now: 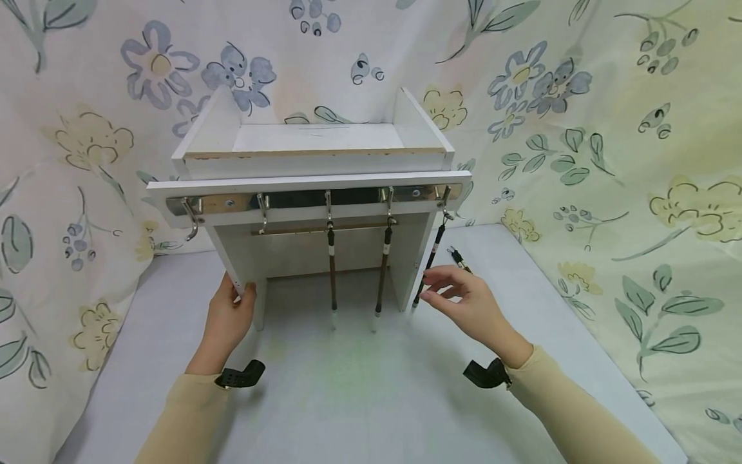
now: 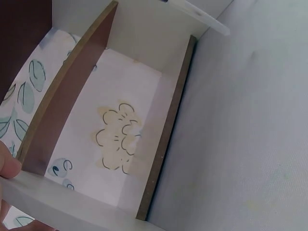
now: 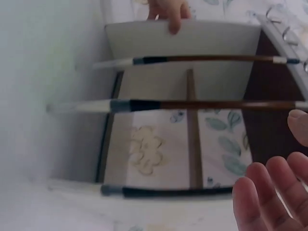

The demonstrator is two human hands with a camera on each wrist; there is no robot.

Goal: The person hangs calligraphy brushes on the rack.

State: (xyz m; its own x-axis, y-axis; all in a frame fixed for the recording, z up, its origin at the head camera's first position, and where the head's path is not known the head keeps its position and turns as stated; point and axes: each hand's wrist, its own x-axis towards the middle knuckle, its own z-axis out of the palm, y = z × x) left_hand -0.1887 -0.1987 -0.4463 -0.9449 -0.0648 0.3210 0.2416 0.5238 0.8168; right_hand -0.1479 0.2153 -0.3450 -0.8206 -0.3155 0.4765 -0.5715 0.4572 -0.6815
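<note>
A white wooden rack (image 1: pixel 315 164) with a row of metal hooks stands on the table. My left hand (image 1: pixel 228 322) grips the lower edge of its left side panel, thumb inside. Three paintbrushes hang tips down from the hooks: one in the middle (image 1: pixel 332 267), another (image 1: pixel 385 264) beside it, and a dark-handled one (image 1: pixel 431 256) on the rightmost hook. Beside that last brush is my right hand (image 1: pixel 466 306), its fingers loosely bent. In the right wrist view these fingers (image 3: pixel 257 183) are spread and hold nothing, close to the dark brush (image 3: pixel 178 192).
Another dark brush (image 1: pixel 459 259) lies on the white table (image 1: pixel 348 399) behind my right hand. The two left hooks (image 1: pixel 190 219) carry nothing. A floral cloth (image 1: pixel 614 161) hangs behind and along the sides. Crossbars (image 2: pixel 67 91) span the rack's inside.
</note>
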